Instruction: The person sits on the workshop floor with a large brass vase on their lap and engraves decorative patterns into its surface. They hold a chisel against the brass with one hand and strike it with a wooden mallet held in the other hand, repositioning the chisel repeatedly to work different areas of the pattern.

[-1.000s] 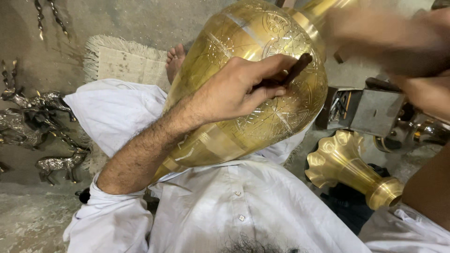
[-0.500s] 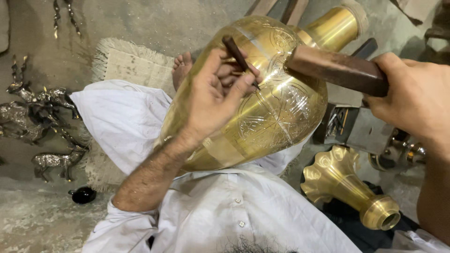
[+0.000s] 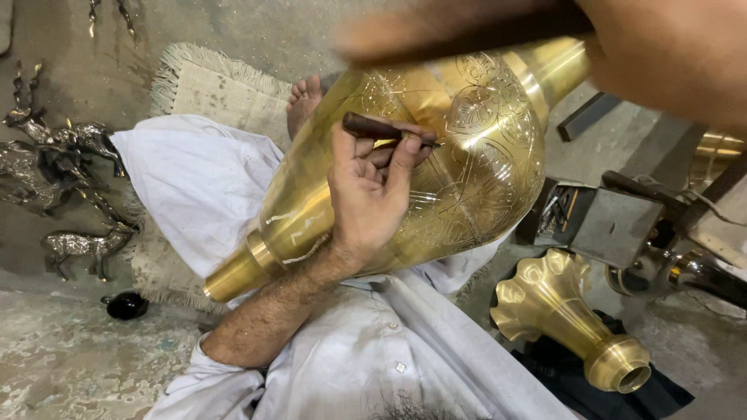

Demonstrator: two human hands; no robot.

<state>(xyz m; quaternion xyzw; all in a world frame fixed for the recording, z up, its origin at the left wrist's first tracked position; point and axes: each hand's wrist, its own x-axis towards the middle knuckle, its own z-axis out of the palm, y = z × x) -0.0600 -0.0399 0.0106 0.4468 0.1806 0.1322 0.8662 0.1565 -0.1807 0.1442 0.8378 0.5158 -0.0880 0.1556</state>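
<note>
- Two hands work at one large brass vase point(image 3: 467, 194), which lies tilted across the person's white-clothed lap.
- The left hand point(image 3: 366, 198) rests on the vase's belly, fingers pinching a dark chisel point(image 3: 377, 128) against the engraved surface.
- The right hand point(image 3: 669, 54) is a blur at the top right, closed around a blurred dark handle point(image 3: 459, 31) above the vase.
- A fluted brass piece point(image 3: 568, 319) lies on dark cloth to the right.
- Metal deer figures point(image 3: 54, 163) stand on the floor at left.

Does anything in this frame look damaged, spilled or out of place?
Nothing stands out. The large engraved brass vase lies tilted across the lap. The left hand holds a dark chisel against it; the right hand is blurred.
</note>
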